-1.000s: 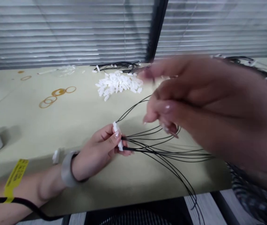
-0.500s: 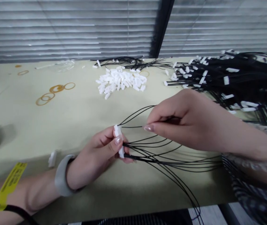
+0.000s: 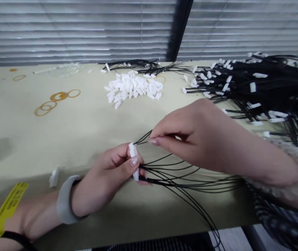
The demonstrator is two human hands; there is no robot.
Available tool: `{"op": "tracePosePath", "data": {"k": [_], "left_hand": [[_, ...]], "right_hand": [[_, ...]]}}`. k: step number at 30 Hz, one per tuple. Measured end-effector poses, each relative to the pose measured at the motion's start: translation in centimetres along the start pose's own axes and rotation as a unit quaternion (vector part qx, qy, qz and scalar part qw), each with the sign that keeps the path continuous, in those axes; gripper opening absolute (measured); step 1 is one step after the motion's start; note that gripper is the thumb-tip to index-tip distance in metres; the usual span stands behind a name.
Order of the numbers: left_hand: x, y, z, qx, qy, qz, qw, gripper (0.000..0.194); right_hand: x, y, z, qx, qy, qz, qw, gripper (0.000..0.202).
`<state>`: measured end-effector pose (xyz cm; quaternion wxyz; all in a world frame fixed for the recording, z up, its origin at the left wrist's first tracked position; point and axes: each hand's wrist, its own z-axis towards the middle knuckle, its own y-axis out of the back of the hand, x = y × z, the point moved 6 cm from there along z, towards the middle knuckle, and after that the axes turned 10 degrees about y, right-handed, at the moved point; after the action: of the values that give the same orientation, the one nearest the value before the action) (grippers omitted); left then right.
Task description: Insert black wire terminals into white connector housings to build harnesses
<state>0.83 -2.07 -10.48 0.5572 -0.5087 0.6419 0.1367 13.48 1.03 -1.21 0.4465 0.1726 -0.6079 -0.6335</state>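
Note:
Between the thumb and fingers of my left hand (image 3: 117, 170) is a long white plastic connector housing (image 3: 133, 150), held tilted over the table. Thin black wires (image 3: 175, 169) run out of its right side and trail to the right and down past the table's front edge. My right hand (image 3: 188, 136) pinches a thin black wire (image 3: 141, 143) close to the housing's upper end. The wire's tip lies near the housing; whether it sits inside a hole cannot be made out. More wires bend up beside the right fingertips.
A heap of small white housings (image 3: 134, 85) lies at the back middle. Large bundles of black wires with white connectors (image 3: 274, 87) fill the right. Rubber bands (image 3: 58, 96) lie at the left, a single white housing (image 3: 54, 177) by my left wrist. Window blinds (image 3: 73, 31) stand behind the table.
My right hand has moved left, bringing its pinched fingertips nearer to the connector housing. My left hand still holds the housing in nearly the same spot. The view has shifted slightly.

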Motion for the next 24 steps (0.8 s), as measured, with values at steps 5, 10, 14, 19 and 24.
{"op": "tracePosePath", "data": {"k": [5, 10, 14, 19, 24], "left_hand": [[0.0, -0.1, 0.0, 0.002, -0.015, 0.027, 1.000, 0.014], [0.0, -0.2, 0.1, -0.007, -0.019, 0.056, 0.998, 0.017], [-0.2, -0.4, 0.1, -0.007, -0.021, 0.077, 0.997, 0.019], [0.1, -0.2, -0.1, -0.016, -0.012, 0.114, 0.993, 0.018], [0.1, -0.1, -0.1, -0.016, -0.019, 0.100, 0.995, 0.016]], "right_hand": [[1.0, -1.1, 0.4, 0.011, 0.026, -0.084, 0.996, 0.023], [1.0, -1.3, 0.5, 0.004, -0.002, -0.084, 0.996, 0.026], [1.0, -1.6, 0.6, 0.008, 0.003, -0.052, 0.999, 0.026], [1.3, -2.4, 0.9, -0.013, 0.021, -0.021, 0.999, 0.026], [1.0, -2.1, 1.1, -0.053, 0.020, -0.019, 0.998, 0.025]]}}
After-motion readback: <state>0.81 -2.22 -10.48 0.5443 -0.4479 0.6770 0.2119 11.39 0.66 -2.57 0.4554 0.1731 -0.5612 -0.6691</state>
